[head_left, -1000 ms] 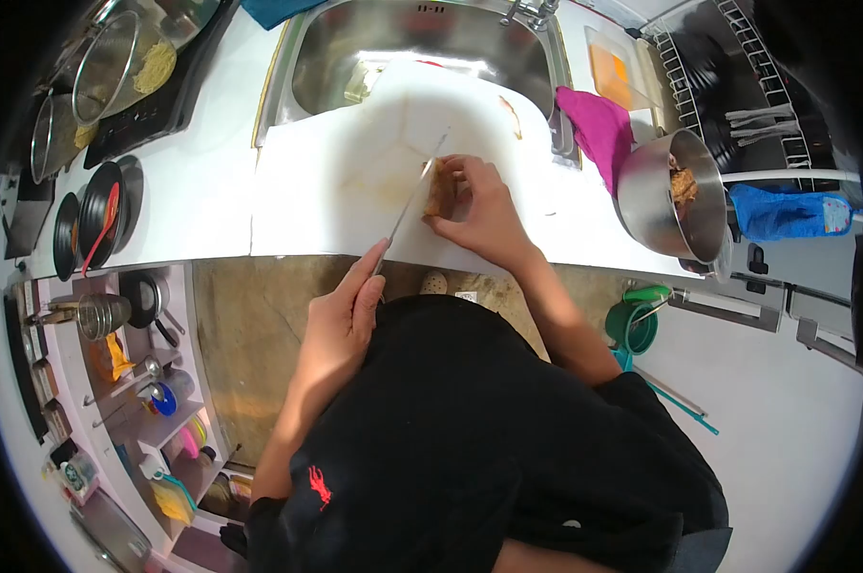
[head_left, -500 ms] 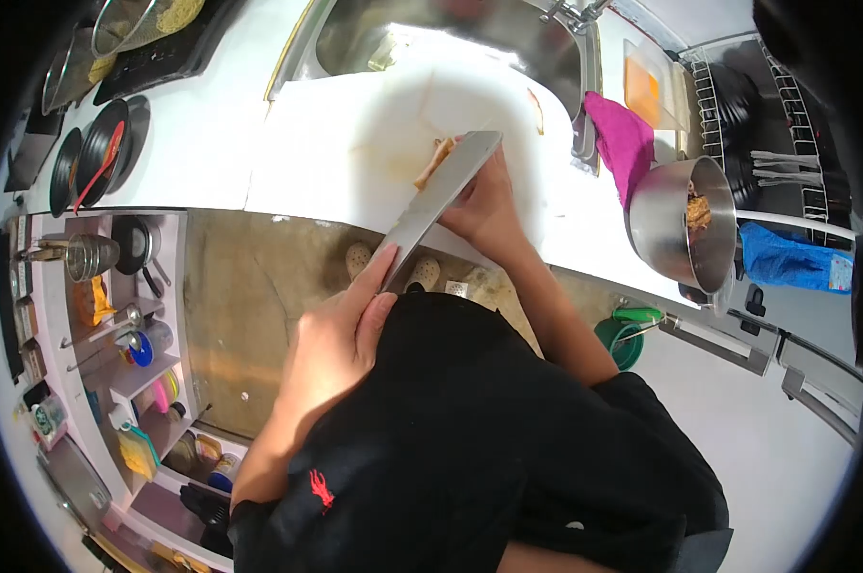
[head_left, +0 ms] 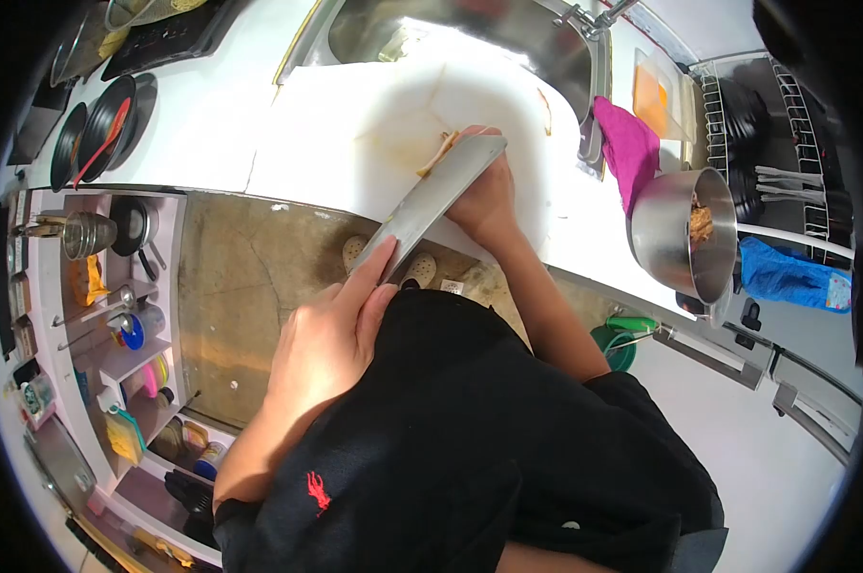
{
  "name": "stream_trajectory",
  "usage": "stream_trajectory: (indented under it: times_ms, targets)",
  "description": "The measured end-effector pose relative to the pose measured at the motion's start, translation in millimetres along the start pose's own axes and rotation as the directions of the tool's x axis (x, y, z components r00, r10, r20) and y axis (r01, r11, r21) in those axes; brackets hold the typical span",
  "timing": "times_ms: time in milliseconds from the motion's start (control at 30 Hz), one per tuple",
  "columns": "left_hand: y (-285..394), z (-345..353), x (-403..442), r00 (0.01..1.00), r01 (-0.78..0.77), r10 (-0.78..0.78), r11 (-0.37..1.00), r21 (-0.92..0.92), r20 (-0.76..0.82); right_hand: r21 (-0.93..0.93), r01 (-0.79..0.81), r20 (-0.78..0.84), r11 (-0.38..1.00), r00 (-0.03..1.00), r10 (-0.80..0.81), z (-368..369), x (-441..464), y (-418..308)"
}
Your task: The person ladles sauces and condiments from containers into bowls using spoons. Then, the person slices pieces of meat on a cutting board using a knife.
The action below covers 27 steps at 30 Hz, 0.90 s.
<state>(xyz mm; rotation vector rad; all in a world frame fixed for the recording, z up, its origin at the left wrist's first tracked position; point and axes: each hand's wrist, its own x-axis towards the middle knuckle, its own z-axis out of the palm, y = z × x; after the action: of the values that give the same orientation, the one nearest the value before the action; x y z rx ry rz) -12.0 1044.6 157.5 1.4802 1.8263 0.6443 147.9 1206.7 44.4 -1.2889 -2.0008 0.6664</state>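
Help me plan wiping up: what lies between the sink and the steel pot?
In the head view, a magenta cloth lies between the sink and the steel pot.

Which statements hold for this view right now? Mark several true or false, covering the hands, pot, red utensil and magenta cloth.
1. The left hand grips the broad grey metal knife. True.
2. The right hand is inside the round silver metal pot. False: it is at the small brown piece of food, partly hidden behind the blade.
3. The pot has brown food chunks in it. True.
4. The long red utensil lies in the stainless steel sink. False: it lies on a round black dish.
5. The magenta cloth is right of the sink. True.
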Motion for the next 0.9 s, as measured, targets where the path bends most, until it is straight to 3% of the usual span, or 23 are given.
stream_trajectory:
  times_ms: [467, 667, 900]
  targets:
    - [4, 2, 9, 1.0, 0.003, -0.002, 0.989, -0.145, 0.004, 0.039, -0.032, 0.005, 0.999, 0.999, 0.032, -3, -2, -2]
    - [22, -9, 20, 0.985, 0.137, -0.122, 0.982, -0.13, 0.122, 0.075, -0.081, 0.023, 0.994, 0.997, 0.079, -3, -2, -1]
    - [26, -7, 32, 0.989, 0.103, -0.086, 0.985, -0.137, 0.121, 0.145, -0.139, 0.05, 0.98, 0.99, 0.133, -5, -2, -4]
